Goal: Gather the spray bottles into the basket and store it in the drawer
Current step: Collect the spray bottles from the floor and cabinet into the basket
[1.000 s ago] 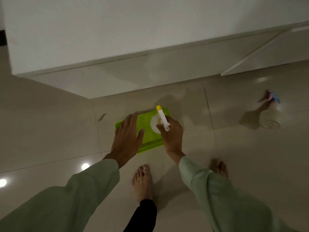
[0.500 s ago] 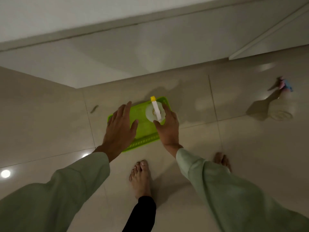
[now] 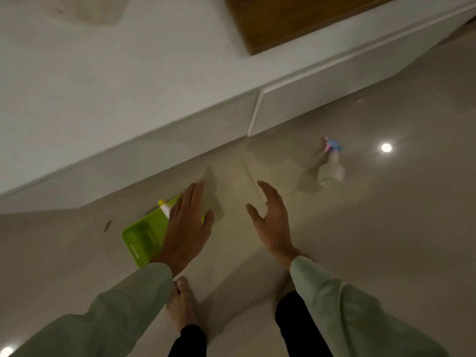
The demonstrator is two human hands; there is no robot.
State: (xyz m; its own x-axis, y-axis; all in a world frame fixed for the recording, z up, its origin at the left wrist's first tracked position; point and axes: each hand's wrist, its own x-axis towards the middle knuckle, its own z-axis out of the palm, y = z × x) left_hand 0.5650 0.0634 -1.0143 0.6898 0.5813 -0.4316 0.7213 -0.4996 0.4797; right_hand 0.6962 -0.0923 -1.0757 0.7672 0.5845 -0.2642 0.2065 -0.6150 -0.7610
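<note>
A bright green basket (image 3: pixel 140 237) lies on the tiled floor. In it is a white spray bottle with a yellow nozzle (image 3: pixel 163 207), mostly hidden behind my left hand (image 3: pixel 186 229), which hovers open over the basket's right half. My right hand (image 3: pixel 273 218) is open and empty above bare floor, to the right of the basket. A second spray bottle (image 3: pixel 331 167), pale with a blue and pink head, stands on the floor further right, beyond my right hand.
A low white cabinet with flat drawer fronts (image 3: pixel 322 99) runs along the far side, under a white top and a wooden panel (image 3: pixel 291 19). My bare feet (image 3: pixel 181 305) stand on the glossy tiles (image 3: pixel 386 240). A small dark speck (image 3: pixel 108 225) lies left of the basket.
My right hand has let go of the yellow-nozzled bottle, leaving it in the basket, and has moved right toward the second bottle. The view has swung right and up.
</note>
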